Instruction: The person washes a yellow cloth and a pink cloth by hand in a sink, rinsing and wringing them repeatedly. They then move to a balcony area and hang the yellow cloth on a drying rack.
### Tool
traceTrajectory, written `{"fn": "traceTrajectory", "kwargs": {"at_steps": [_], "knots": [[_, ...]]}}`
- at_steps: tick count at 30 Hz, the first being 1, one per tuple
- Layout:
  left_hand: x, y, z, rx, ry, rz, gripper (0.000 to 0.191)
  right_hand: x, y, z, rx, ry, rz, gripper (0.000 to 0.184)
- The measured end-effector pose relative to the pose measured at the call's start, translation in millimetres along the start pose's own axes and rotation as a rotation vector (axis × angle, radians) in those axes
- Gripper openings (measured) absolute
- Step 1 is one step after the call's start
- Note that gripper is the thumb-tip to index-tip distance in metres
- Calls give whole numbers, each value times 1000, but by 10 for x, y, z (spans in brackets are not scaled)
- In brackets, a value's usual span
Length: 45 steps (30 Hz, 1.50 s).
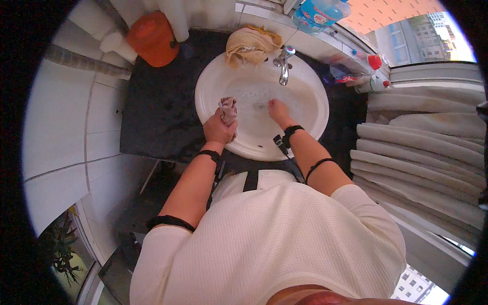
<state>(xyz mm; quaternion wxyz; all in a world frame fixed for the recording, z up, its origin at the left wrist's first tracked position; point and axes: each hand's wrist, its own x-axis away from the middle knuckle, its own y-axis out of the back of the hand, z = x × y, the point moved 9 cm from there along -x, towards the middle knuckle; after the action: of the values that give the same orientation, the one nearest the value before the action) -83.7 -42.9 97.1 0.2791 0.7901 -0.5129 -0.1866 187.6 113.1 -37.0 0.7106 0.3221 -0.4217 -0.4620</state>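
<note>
A white oval washbasin (206, 89) lies before me, with wet, sudsy patches around its drain. Over its left side, my left hand (219, 127) grips a bunched pinkish-brown cloth (228, 108), which stands up above the thumb and hangs a little below the palm. My right hand (279, 111) is low over the bowl, right of the drain, its fingers curled in and nothing visible in them. The chrome tap (283, 70) rises from the back rim beyond my right hand; I cannot tell if water runs from it.
A straw-coloured woven hat or cloth (249, 45) rests on the basin's back rim. The basin is set in a black countertop (160, 103). An orange plastic container (154, 40) stands back left. Plastic bottles (320, 15) line the window side, and a folded pale curtain (415, 152) hangs at right.
</note>
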Motion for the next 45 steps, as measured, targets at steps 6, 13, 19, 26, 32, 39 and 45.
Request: {"fn": "traceTrajectory", "kwargs": {"at_steps": [6, 13, 19, 26, 32, 39, 45], "knots": [[-6, 0, 9, -23, 20, 0, 48, -160, -479, 143, 210, 21, 141, 32], [-3, 3, -3, -59, 9, 11, 47, -349, -815, 228, 504, 150, 450, 28], [-4, -10, 19, -35, 26, 17, 47, -449, -1021, 195, 704, 371, 571, 27], [-12, 18, -31, -20, -4, 5, 49, -438, -921, 286, 648, 510, 615, 24], [-1, 6, 3, -43, 22, 38, 48, -451, -865, 451, 624, 644, 688, 23], [-4, 9, 3, -46, 13, 23, 47, -423, -869, 509, 565, 747, 507, 20], [8, -7, 23, -35, 20, 10, 48, -208, -505, 612, 500, 863, 43, 16]]}}
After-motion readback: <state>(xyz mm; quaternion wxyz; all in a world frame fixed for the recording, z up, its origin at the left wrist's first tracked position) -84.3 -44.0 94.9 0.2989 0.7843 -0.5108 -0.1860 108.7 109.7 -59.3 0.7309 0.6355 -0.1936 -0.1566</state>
